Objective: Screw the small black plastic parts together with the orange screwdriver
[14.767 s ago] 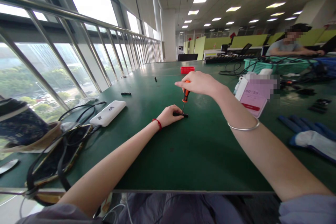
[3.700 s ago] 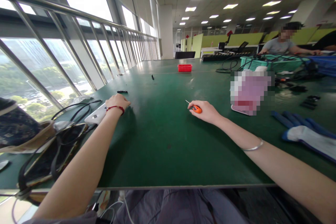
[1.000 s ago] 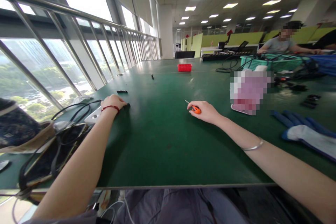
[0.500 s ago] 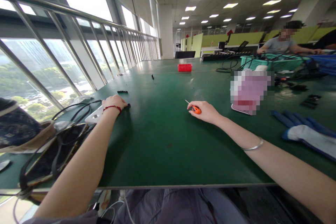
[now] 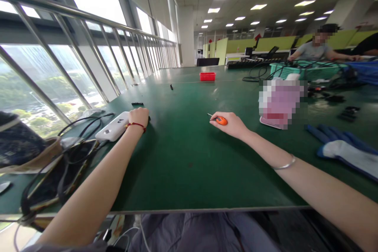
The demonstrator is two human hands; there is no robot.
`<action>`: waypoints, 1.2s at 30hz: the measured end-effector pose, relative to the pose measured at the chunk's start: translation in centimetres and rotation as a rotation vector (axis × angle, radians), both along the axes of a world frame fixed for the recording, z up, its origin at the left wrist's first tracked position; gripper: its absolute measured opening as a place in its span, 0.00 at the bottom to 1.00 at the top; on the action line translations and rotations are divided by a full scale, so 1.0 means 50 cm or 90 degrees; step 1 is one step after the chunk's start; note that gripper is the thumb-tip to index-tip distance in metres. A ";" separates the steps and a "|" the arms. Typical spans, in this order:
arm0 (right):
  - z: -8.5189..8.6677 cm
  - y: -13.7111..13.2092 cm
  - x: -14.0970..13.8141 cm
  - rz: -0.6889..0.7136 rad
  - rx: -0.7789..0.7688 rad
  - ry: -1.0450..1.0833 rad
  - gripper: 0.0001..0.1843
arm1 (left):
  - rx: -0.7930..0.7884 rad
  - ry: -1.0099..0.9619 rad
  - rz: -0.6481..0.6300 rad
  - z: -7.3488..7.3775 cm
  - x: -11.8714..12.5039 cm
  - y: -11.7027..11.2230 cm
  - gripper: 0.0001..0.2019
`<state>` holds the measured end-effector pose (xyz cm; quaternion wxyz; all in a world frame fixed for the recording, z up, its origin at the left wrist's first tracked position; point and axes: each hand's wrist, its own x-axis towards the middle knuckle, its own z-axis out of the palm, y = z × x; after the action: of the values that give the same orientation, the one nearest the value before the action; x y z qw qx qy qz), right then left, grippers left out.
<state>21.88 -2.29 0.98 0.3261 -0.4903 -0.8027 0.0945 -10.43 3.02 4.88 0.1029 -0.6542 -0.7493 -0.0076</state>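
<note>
My right hand [image 5: 230, 125] is closed around a small screwdriver with an orange and grey handle [image 5: 221, 120]. Its thin metal shaft points left and away from me, just above the table. On the left side, my left hand [image 5: 139, 116] has its fingers curled down and closed. A small black part [image 5: 149, 118] peeks out at their right edge; most of it is hidden by the hand. Beside that wrist lies a white power bank-like box [image 5: 113, 126] with a dark mark on top. A black strip [image 5: 137, 104] lies just beyond the left hand.
The green table [image 5: 183, 157] carries a red bin [image 5: 207, 76] and a small black piece [image 5: 171, 86] farther back. Blue-and-white gloves [image 5: 339, 147] lie right. Cables trail over a teal basket [image 5: 310, 71]; a person sits behind it. A dark bag [image 5: 56, 173] sits left.
My left hand has moved right with the small black part, uncovering more of the white box. My right hand with the screwdriver has barely shifted.
</note>
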 end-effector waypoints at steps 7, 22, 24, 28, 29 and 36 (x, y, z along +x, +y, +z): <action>0.032 -0.020 -0.017 -0.059 0.094 0.282 0.08 | 0.040 -0.117 -0.355 -0.043 0.133 -0.028 0.11; 0.044 -0.025 -0.021 -0.042 0.087 0.428 0.12 | 0.138 0.033 -0.585 -0.068 0.255 -0.087 0.11; 0.048 -0.026 -0.018 -0.081 0.139 0.396 0.12 | 0.131 0.015 -0.600 -0.070 0.252 -0.083 0.11; 0.058 -0.033 -0.015 -0.106 0.203 0.355 0.12 | 0.132 -0.009 -0.616 -0.075 0.245 -0.075 0.11; 0.059 -0.034 -0.015 -0.102 0.204 0.349 0.12 | 0.133 -0.011 -0.618 -0.076 0.244 -0.074 0.12; 0.056 -0.035 -0.015 -0.092 0.189 0.318 0.12 | 0.141 -0.014 -0.625 -0.080 0.242 -0.071 0.12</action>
<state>21.14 -4.05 3.80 0.5878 -0.4549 -0.6653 0.0705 1.69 -0.51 0.88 0.1480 -0.9144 -0.3491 -0.1414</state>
